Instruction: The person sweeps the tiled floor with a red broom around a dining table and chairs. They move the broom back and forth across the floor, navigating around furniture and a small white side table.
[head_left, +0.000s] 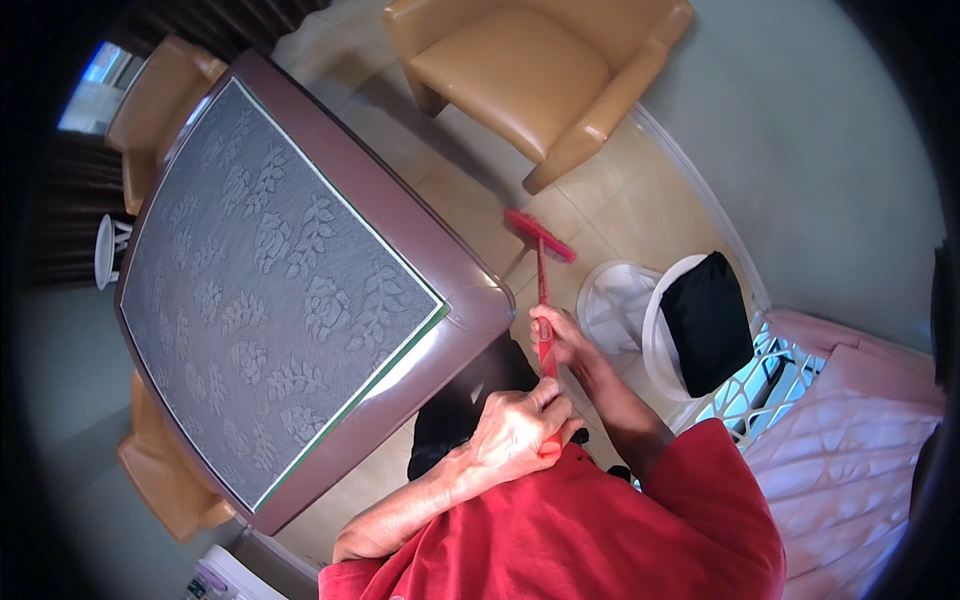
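Observation:
Both my hands are closed around the red handle of a broom. My left hand grips the upper end, close to my body. Farther down the handle, my right hand is wrapped around it. The broom's pink-red bristle head is over the tiled floor, between the table and an armchair; whether the bristles press on the tiles is hard to tell. My left forearm passes near the table's corner.
A brown table with a grey leaf-patterned panel fills the left. A tan armchair stands ahead. White round stools are at right, one bearing a black cloth-like item. Beyond them hangs a pink curtain beside a white lattice.

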